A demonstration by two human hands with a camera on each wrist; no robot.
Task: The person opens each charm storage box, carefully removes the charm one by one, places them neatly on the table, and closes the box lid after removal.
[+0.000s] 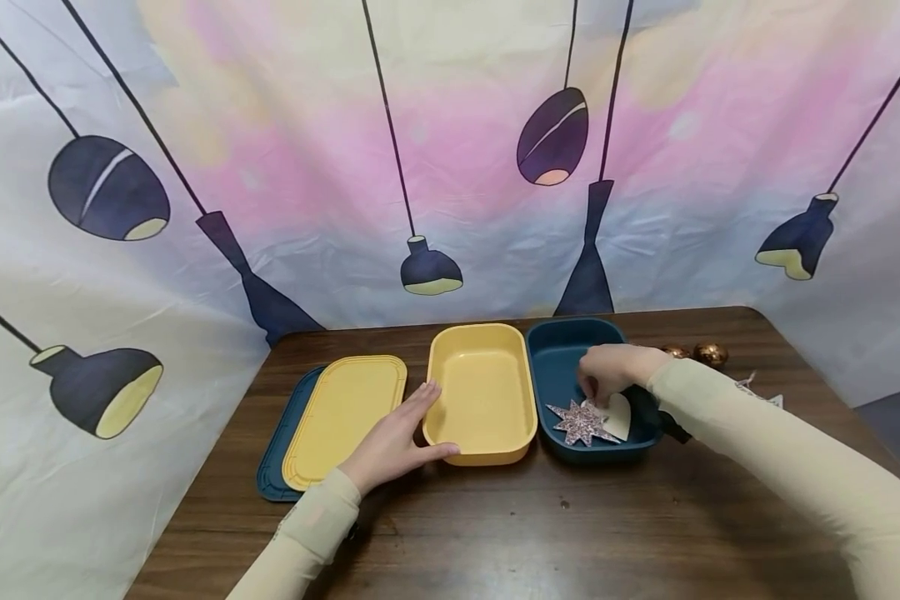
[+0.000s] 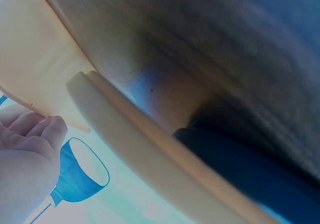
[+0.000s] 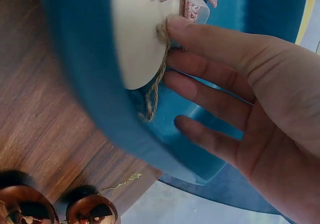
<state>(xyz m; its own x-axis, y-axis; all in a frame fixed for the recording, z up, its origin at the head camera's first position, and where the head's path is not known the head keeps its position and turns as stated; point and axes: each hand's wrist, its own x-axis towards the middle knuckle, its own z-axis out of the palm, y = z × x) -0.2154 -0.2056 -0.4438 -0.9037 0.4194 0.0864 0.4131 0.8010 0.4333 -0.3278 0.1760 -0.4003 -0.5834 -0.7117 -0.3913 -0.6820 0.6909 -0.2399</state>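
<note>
My left hand (image 1: 396, 440) rests against the left side of a yellow box (image 1: 480, 392), fingers fairly straight and thumb at its front corner. In the left wrist view its fingertips (image 2: 56, 129) touch the box wall. My right hand (image 1: 617, 368) reaches into a dark blue box (image 1: 558, 358) standing to the right of the yellow one. It pinches a cream heart-shaped ornament (image 1: 618, 417) near its knot; a twine loop (image 3: 156, 87) hangs from it in the right wrist view. A glittery pink star ornament (image 1: 581, 422) with a sheer ribbon (image 3: 200, 7) lies beside the heart.
A yellow lid (image 1: 348, 417) overlaps a dark blue lid (image 1: 273, 479) at the left of the wooden table (image 1: 495, 533). Shiny copper balls (image 1: 711, 354) sit behind the right forearm. Another ornament (image 1: 776, 401) is partly hidden there. A printed cloth (image 1: 480, 167) hangs behind.
</note>
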